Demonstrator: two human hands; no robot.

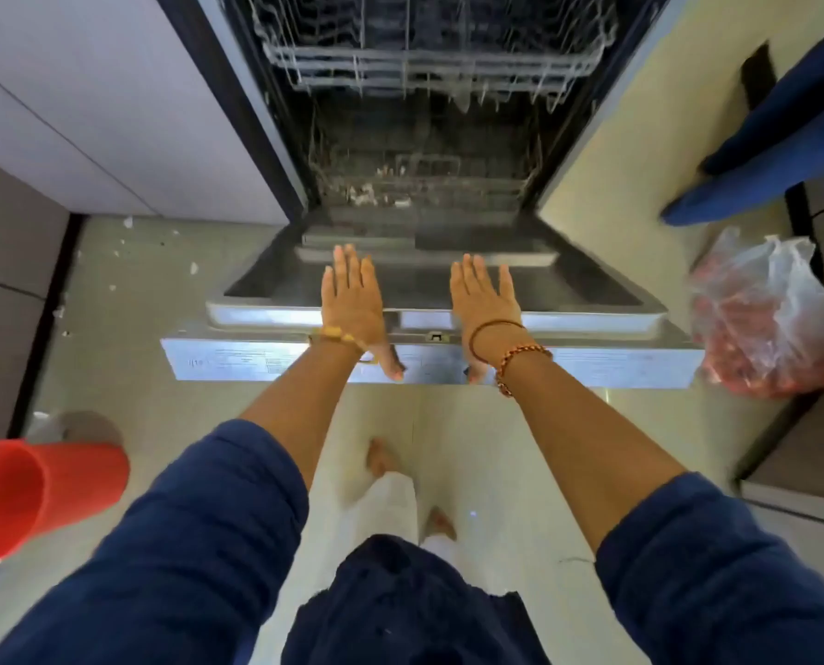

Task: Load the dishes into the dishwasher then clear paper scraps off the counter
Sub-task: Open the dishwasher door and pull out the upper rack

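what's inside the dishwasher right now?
Inside the dishwasher: an upper rack and a lower rack, both wire. No dishes are evident; pale specks near the lower rack's front are too blurred to identify. Deeper interior is dark.

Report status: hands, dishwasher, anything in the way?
Left hand and right hand flat on the lowered dishwasher door. Racks show no dishes. Plastic bag beside door.

Even, bright daylight is seen on the floor (472, 424). Glare is reflected off the dishwasher door (429, 362) edge. The dishwasher interior is dim and blurred. Wide-angle distortion is seen at the edges.
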